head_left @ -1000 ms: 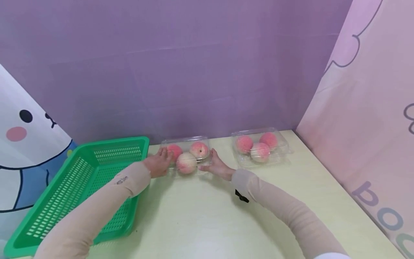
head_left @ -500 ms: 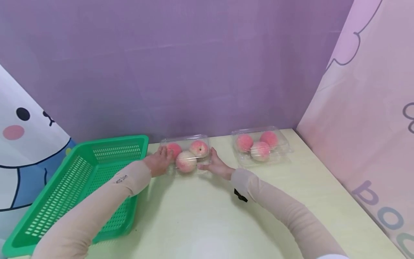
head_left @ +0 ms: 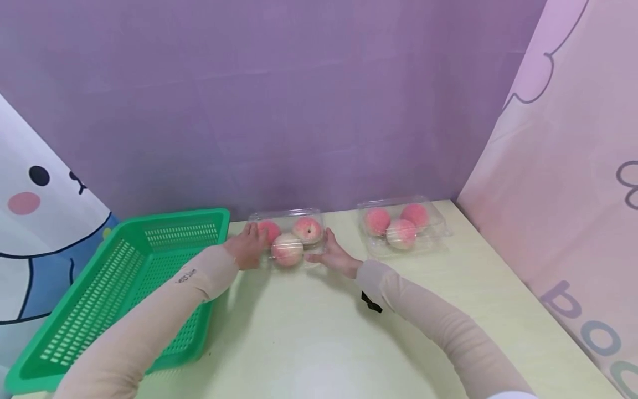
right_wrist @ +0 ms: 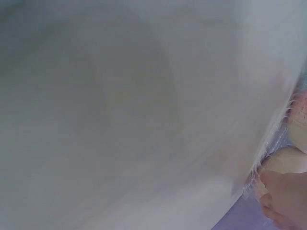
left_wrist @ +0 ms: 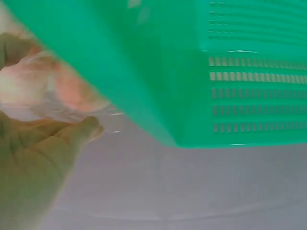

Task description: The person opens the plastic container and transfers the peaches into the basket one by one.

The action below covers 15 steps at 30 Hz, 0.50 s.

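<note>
A clear plastic clamshell box (head_left: 285,215) with three peaches, one pale peach (head_left: 287,250) in front and two pinker ones behind, lies on the table near the back wall. My left hand (head_left: 247,247) grips its left end; in the left wrist view the thumb and a finger of that hand (left_wrist: 33,158) lie on either side of the box. At the right end my right hand (head_left: 339,256) holds the box, thumb at the front and fingers along the side. The right wrist view catches only part of this hand (right_wrist: 288,196) against the box's edge.
A second clear clamshell box (head_left: 432,228) with three peaches stands farther right. Close by the left arm, a green perforated plastic basket (head_left: 219,235) sits on the table (head_left: 309,327). A purple backdrop (head_left: 319,122) rises behind the table's back edge.
The left hand's fingers have shifted slightly at the box's left end, the hand looking a little more raised. The right hand, both boxes and the basket stay about where they were.
</note>
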{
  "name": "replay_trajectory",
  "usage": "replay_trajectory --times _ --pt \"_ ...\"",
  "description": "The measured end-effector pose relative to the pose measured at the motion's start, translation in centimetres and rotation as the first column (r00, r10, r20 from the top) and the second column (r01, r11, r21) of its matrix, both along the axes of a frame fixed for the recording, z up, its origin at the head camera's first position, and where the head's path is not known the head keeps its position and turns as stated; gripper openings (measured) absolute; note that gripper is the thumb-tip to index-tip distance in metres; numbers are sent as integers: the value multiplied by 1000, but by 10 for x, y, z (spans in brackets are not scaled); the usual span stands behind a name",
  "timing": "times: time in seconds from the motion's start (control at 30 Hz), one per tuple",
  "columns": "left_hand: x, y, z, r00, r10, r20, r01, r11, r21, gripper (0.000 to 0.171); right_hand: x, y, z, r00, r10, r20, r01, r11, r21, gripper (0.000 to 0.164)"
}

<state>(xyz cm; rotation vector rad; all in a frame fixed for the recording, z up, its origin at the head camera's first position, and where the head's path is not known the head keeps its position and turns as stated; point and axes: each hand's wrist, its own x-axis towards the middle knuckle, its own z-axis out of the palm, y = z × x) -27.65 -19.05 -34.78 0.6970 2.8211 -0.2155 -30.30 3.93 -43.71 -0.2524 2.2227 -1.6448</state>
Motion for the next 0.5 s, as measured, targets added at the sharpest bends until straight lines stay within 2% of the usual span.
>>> replay_trajectory --times 0.1,0.2,0.3,0.4,0.5 --pt "-2 12 4 997 11 72 -17 996 91 63 -1 1 -1 1000 4 -5 -4 1000 -7 105" --pt "-5 27 6 992 8 123 -24 991 129 63 -2 1 -2 1000 5 -7 -5 1000 -9 104" --pt "-10 42 5 992 -2 129 -13 993 115 73 -2 1 -2 1000 1 0 -1 1000 -6 104" --pt "-16 54 0 994 -55 94 46 994 98 77 0 1 2 1000 4 11 -4 1000 -8 105" --pt "-21 59 -4 994 -79 73 74 995 69 78 1 1 2 1000 12 6 -12 1000 -12 105"
